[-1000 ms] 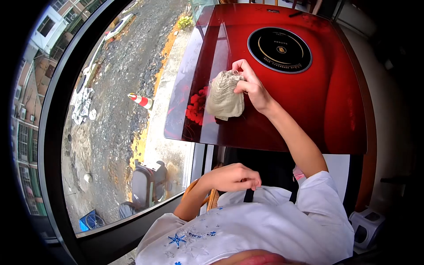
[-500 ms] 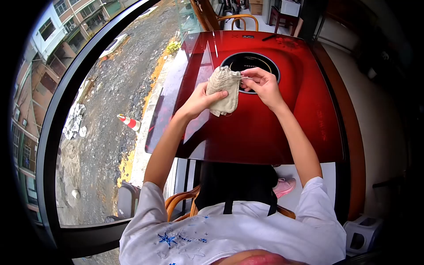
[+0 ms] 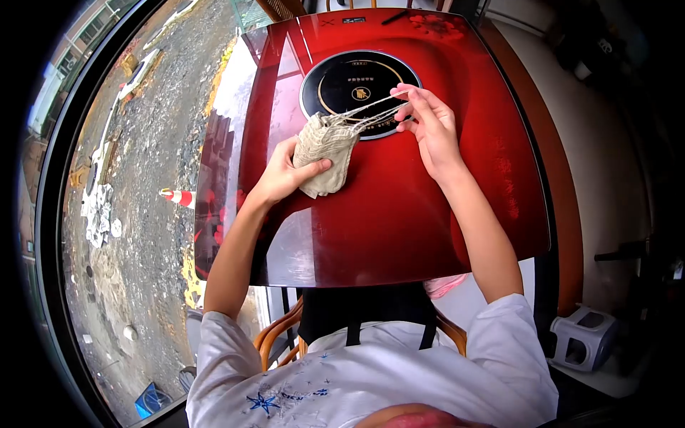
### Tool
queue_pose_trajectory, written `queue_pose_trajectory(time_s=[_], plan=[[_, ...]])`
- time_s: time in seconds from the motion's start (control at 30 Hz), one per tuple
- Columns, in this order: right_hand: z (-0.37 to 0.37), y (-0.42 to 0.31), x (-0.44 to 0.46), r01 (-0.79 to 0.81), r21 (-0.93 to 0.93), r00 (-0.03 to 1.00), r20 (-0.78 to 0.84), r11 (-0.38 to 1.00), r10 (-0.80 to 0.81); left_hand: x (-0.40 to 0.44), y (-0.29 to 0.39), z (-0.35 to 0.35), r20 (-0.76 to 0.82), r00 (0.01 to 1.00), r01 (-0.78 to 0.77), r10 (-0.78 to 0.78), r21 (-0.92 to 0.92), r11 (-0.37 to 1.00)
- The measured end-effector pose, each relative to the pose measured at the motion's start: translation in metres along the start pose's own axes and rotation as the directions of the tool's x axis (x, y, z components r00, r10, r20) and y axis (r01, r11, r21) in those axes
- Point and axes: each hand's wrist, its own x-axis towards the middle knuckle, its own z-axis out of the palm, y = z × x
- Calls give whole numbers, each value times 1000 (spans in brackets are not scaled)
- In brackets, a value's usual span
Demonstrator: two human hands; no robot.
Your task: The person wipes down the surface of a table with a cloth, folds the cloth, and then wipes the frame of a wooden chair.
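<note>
A beige cloth pouch [image 3: 327, 158] with a gathered top is held above the red glossy table [image 3: 399, 235]. My left hand [image 3: 291, 172] wraps round its left side, thumb across the front. Pale drawstrings [image 3: 374, 108] stretch from the pouch's top to the right. My right hand [image 3: 429, 128] is closed on them, fingertips pinched over the right edge of the round black plate [image 3: 362, 71]. The pouch tilts slightly, and what is inside it is hidden.
The window frame [image 3: 50, 192] runs along the left, with a street and a traffic cone [image 3: 178, 197] outside. A dark, thin object [image 3: 394, 17] lies at the table's far edge. A grey plastic stool [image 3: 584, 337] stands at the lower right.
My left hand rose from near my lap and took hold of the pouch. My right hand has drawn the strings out to the right, away from the pouch. The view has shifted.
</note>
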Motion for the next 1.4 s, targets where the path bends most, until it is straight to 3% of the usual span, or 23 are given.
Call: queue_pose_trajectory(time_s=[0.2,0.3,0.43,0.57,0.67,0.8,0.93,1.03,1.27,1.4], plan=[[-9,-4,7,-50,138,998,45,989,44,1,2,6,13,1000,6,-5,-88,996],[-7,-5,5,-110,114,991,84,987,101,1,0,10,-59,998,-34,29,-77,996],[5,4,-4,-343,-80,939,-4,936,344,1,1,7,-126,985,-131,120,-78,988],[15,15,-14,-465,-121,880,47,877,473,-3,-6,3,-51,992,-129,119,-300,945],[31,13,-23,-467,-262,861,85,845,502,-5,-6,10,-56,996,-89,69,-576,813],[46,19,-37,-517,-233,798,218,824,562,-5,-1,18,-65,998,-65,28,-699,712],[56,10,-45,-631,-117,716,293,767,634,1,-7,17,-169,984,-79,-51,-679,730],[53,18,-49,-698,98,677,410,709,611,3,-9,18,-223,974,-113,-35,-616,780],[64,23,-55,-696,19,682,333,718,652,2,-4,26,-322,947,-161,-12,-504,849],[66,24,-60,-616,-142,693,369,775,619,-3,-3,29,-350,936,-173,31,-382,908]])
